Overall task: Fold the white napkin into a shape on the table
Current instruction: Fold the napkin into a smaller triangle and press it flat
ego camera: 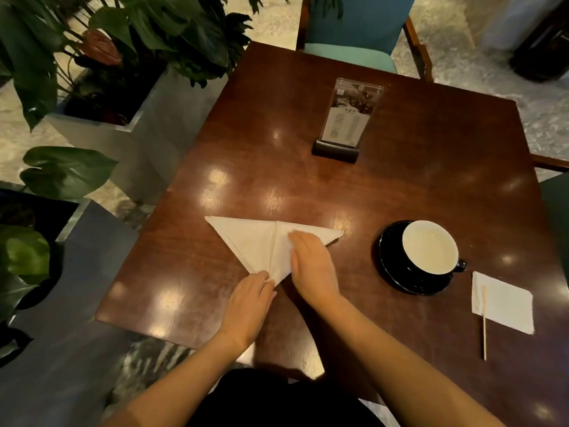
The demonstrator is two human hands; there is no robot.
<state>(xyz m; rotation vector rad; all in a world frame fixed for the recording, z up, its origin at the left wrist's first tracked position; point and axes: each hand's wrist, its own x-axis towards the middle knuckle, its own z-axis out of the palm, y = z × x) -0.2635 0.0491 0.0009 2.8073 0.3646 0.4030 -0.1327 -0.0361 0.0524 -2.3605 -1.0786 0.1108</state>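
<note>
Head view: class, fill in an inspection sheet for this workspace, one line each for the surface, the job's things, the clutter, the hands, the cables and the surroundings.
Surface: dark glossy wooden table, with light reflections.
Job's things: white napkin lies flat near the front edge, folded into a triangle with its point toward the person and a centre seam.
Clutter: cup on a black saucer; menu stand at the far side; small paper napkin with a thin wooden stick over its left edge.
Hands: left hand pinches the napkin's near tip; right hand presses flat on its right half.
Cables: nothing seen.
Surroundings: potted plants on the left; teal chair beyond the table.
</note>
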